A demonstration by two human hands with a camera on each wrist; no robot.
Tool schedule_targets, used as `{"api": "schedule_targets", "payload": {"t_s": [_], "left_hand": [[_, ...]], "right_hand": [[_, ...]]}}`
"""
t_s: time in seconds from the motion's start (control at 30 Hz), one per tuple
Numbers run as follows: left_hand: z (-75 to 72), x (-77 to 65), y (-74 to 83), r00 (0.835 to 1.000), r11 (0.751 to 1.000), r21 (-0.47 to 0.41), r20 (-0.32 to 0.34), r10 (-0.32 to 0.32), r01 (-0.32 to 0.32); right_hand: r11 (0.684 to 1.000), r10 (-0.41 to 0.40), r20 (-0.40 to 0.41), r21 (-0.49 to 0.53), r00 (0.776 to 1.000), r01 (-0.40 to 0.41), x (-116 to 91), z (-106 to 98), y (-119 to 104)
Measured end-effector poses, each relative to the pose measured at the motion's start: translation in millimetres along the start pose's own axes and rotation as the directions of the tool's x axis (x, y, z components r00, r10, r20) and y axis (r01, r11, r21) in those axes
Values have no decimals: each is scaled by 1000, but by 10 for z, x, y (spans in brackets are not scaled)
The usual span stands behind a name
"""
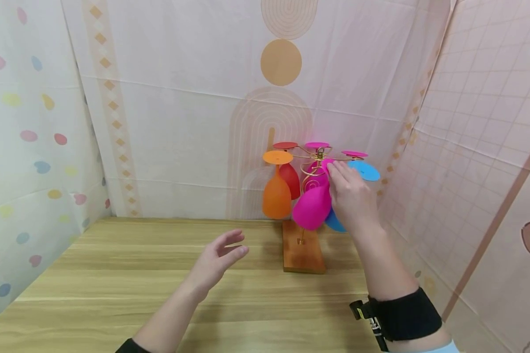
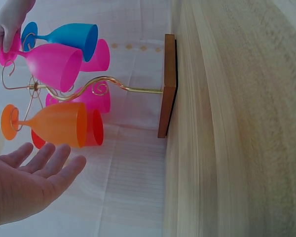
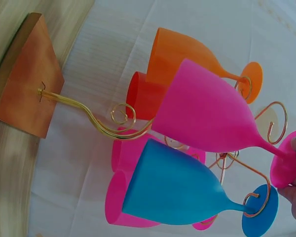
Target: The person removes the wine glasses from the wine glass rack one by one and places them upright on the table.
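Note:
My right hand pinches the round foot of a pink plastic goblet, bowl downward and slightly tilted. In the right wrist view its stem lies close by a curled hook of the gold wire rack; whether they touch I cannot tell. Other goblets hang upside down by their feet: an orange goblet, a red goblet, a blue goblet and two more pink ones, partly hidden. My left hand holds nothing, fingers loosely extended, left of the rack in the head view.
The rack's wooden base stands on a wood-grain table, right of its middle and near the back edge. Patterned cloth hangs behind the table, with more cloth at both sides.

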State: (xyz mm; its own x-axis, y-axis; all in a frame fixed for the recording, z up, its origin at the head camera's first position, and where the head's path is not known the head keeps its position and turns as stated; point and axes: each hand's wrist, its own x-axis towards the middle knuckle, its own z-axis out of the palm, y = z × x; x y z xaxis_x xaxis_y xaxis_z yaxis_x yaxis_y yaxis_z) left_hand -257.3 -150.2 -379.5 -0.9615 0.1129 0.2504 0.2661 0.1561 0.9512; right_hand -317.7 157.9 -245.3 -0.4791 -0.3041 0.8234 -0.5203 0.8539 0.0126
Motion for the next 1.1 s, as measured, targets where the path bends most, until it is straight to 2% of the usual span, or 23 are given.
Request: {"api": "schedule_targets", "payload": {"t_s": [0.17,0.3,0.47,0.8,1.1], "left_hand": [[-10,-2,8,1000,1000,-1,-9,-10,10],[-18,3,9,1000,1000,-13,-9,-21,21],[-36,13,15,1000,999,-38,-15,-26,25],[-86,37,1,998,993,-102,-37,-60,56],[-161,65,-41,994,985,-158,-75,-85,72]], "right_hand": [[1000,-11,4,-10,1000,11,-91,17,-44],[1000,-19,-27,-16,999,19,-169,28,-80],[1000,18,-44,-7,999,-18,-263,22,-144],[995,46,-71,96,996,-39,-426,93,-285],[979,134,-25,155,991,-128,-564,301,-417]]}}
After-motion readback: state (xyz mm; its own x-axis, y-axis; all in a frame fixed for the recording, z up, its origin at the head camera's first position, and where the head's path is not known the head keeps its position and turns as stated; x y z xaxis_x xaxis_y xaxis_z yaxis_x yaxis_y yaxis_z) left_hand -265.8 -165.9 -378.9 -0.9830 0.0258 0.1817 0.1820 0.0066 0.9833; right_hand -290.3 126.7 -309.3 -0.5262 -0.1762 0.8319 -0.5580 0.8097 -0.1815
